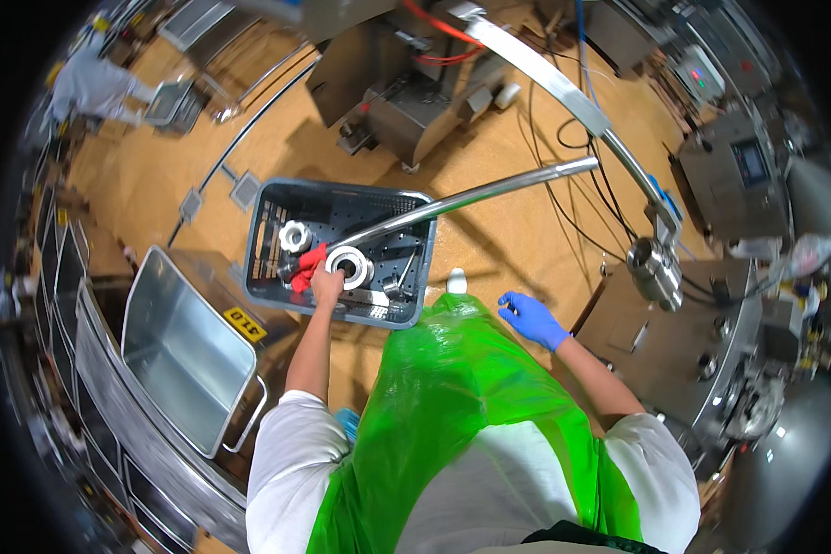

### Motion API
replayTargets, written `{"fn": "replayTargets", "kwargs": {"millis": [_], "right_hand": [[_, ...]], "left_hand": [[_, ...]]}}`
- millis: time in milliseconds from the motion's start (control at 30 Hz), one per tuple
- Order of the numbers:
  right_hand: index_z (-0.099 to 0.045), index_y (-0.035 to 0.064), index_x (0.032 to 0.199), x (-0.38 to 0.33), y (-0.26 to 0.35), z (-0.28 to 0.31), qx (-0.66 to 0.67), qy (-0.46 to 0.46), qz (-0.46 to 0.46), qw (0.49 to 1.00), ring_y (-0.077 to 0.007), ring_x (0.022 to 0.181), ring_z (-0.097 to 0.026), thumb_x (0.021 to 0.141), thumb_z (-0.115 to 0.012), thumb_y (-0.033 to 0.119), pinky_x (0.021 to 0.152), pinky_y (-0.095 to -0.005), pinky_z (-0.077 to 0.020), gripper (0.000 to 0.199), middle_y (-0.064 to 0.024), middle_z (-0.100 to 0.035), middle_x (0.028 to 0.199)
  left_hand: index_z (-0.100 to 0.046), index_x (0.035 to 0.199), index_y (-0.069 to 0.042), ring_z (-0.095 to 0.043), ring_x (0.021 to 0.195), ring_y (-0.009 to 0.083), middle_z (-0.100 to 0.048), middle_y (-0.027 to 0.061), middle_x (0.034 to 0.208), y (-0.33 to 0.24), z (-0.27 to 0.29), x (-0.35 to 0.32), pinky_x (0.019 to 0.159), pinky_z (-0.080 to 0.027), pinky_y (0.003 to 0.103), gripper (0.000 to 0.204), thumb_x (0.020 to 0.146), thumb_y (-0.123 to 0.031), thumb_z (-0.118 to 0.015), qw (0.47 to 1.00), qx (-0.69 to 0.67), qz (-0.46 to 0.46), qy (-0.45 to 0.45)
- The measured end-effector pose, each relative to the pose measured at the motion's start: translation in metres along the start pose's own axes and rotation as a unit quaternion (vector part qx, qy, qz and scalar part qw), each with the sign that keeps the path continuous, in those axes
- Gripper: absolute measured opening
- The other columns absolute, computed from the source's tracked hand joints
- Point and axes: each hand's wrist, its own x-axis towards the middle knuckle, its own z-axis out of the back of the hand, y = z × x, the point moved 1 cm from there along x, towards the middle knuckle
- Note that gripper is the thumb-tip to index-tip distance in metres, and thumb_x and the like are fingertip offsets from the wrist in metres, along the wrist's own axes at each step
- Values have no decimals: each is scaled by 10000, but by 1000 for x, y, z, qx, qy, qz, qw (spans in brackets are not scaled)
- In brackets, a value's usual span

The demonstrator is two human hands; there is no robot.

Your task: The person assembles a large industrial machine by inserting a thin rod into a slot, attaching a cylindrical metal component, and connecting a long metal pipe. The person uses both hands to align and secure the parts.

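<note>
A black-printed yellow label (245, 324) showed left of centre, the left hand (327, 284) had its fingers clamped on a white ring (364, 268), and the blue-gloved right hand's (534, 319) fingers stood slightly apart.

The steel machinery (609, 319), control screen (752, 162) and metal tub (185, 319) show a factory.

White shoe (456, 280) mostly hidden under green apron (462, 355); left hand (327, 286), grip unclear from here; 1 co-worker (90, 81) (far off) blurred; small metal parts (395, 285) unidentifiable.

Bright light, glare on green apron (443, 369), blurry warped edges.
</note>
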Motion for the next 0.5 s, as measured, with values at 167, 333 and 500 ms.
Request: {"fn": "replayTargets", "kwargs": {"millis": [167, 333, 500], "right_hand": [[-584, 69, 1094, -11, 24, 11, 27, -30, -35, 999, -316, 874, -642, 898, -563, 307, 782, -414, -501, 309, -169, -648, 970], [-575, 51, 1114, -24, 30, -7, 80, -32, 34, 996, -264, 825, -634, 902, -593, 256, 741, -362, -502, 295, -144, -643, 948], [-586, 46, 1079, -32, -26, -35, 89, 15, 18, 996, -199, 687, -599, 907, -604, 203, 643, -320, -492, 234, -116, -640, 861]], "left_hand": [[-663, 1040, -73, -636, 950, 386, -683, 193, 973, -36, 10, -9, 842, -495, 445, 382, 684, -208, -692, 992, 17, -112, 54], [-671, 1017, -101, -653, 916, 348, -686, 168, 968, -64, 67, -45, 794, -508, 425, 355, 704, -266, -701, 985, -1, -158, 72], [-628, 1161, -27, -659, 911, 353, -674, 229, 996, -104, 177, -107, 828, -507, 372, 569, 653, -260, -731, 995, -47, -83, 39]]}}
